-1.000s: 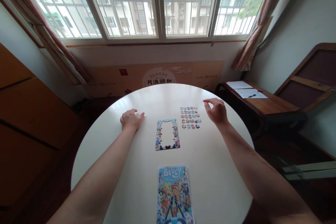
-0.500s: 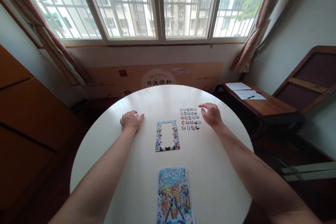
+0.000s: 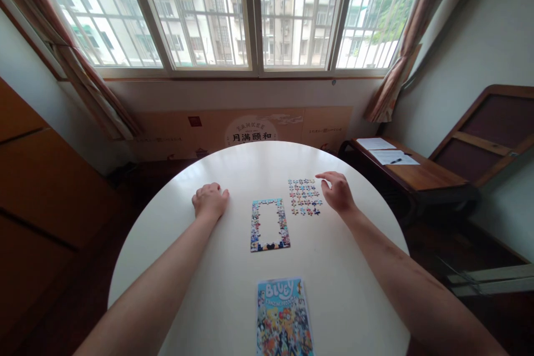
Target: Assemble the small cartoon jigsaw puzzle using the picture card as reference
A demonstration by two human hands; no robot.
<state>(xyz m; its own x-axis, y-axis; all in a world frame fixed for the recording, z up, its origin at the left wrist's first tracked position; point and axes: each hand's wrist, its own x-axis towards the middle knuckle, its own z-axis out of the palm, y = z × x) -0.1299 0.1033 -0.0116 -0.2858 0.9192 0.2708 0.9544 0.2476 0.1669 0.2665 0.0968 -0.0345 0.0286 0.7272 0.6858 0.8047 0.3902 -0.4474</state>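
Note:
My left hand [image 3: 209, 200] rests on the left of the white round table [image 3: 225, 300], its fingers bent downward and its thumb held a little apart. Nothing shows in it. To its right lies a jigsaw border [image 3: 255, 228], joined into a rectangular frame with a bare middle. Loose puzzle pieces [image 3: 304, 192] are spread in rows beyond the border, to the right. Beside their far right corner is my right hand [image 3: 337, 192], open, with the index finger stretched toward the rows and the thumb apart. I cannot tell whether that fingertip touches a piece.
Near me on the table lies a colourful picture sheet [image 3: 283, 317] marked "BLUEY". A wooden bench [image 3: 434, 175] with papers [image 3: 394, 157] and a pen stands at the right. Beyond the table are a printed cardboard panel [image 3: 287, 128] and a barred window.
The view has tilted and shifted slightly, so the table things appear lower. My left thumb sits closer to the fingers. My right hand stays beside the loose pieces.

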